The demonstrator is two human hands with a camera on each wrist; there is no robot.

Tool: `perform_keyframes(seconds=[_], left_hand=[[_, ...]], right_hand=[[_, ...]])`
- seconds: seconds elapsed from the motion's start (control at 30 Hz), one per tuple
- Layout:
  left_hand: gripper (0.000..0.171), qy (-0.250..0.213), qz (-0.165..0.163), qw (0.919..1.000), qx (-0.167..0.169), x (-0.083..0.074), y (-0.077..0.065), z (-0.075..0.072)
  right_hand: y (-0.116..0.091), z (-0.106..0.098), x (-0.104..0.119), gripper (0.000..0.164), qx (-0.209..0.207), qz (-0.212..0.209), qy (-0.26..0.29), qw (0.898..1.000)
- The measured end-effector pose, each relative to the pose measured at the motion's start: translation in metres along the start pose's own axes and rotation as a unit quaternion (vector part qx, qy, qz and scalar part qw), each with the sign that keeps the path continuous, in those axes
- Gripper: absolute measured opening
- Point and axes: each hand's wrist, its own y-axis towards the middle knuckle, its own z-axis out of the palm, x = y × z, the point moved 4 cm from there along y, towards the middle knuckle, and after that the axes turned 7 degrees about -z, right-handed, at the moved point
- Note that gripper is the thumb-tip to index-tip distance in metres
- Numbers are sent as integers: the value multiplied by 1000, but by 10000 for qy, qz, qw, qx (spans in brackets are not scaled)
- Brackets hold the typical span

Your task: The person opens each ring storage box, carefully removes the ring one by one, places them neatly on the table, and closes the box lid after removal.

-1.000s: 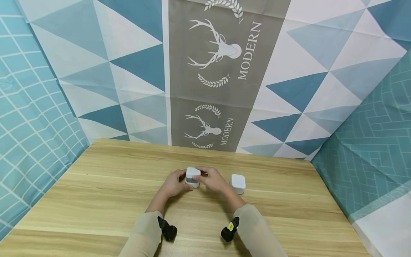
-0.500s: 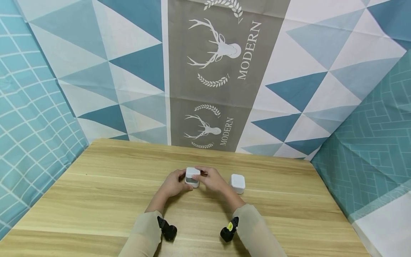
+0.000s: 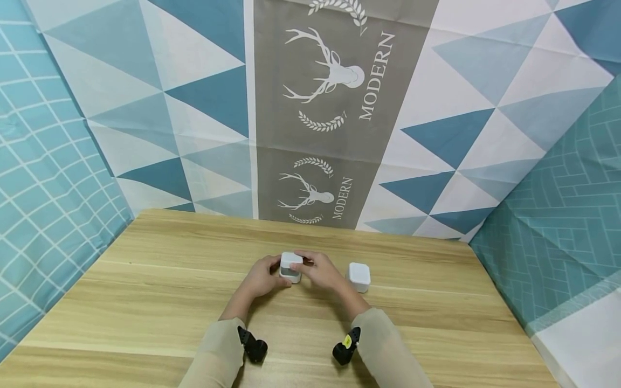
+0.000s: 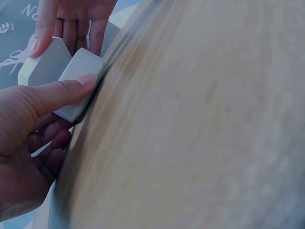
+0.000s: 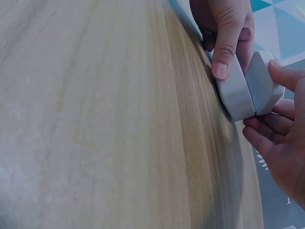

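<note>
A small white box with rounded corners stands near the table's middle in the head view, its upper half (image 3: 292,258) lifted at an angle from its lower half (image 3: 290,279). My left hand (image 3: 259,279) grips the lower half at the left, thumb on its near side. From the right, my right hand (image 3: 320,270) holds the upper half between thumb and fingers. The right wrist view shows a wedge-shaped gap between the lower half (image 5: 234,93) and the upper half (image 5: 266,83), which meet at one edge. Whether a hinge joins them cannot be told.
A second white box (image 3: 359,276) of similar shape sits on the wooden table (image 3: 145,302), just right of my right hand and beyond its forearm. Patterned cloth (image 3: 310,134) hangs behind the table and along both sides. Each sleeve carries a black wrist camera (image 3: 254,346).
Hardly anything differs. Both hands keep their places on the box, and the second box has stayed where it was.
</note>
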Motion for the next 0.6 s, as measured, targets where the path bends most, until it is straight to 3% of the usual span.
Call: perform_keyframes(seconds=[0.6], left_hand=[[71, 26, 41, 10000, 1, -1, 1, 0]], right_hand=[[1, -1, 0, 53, 27, 15, -19, 10000]])
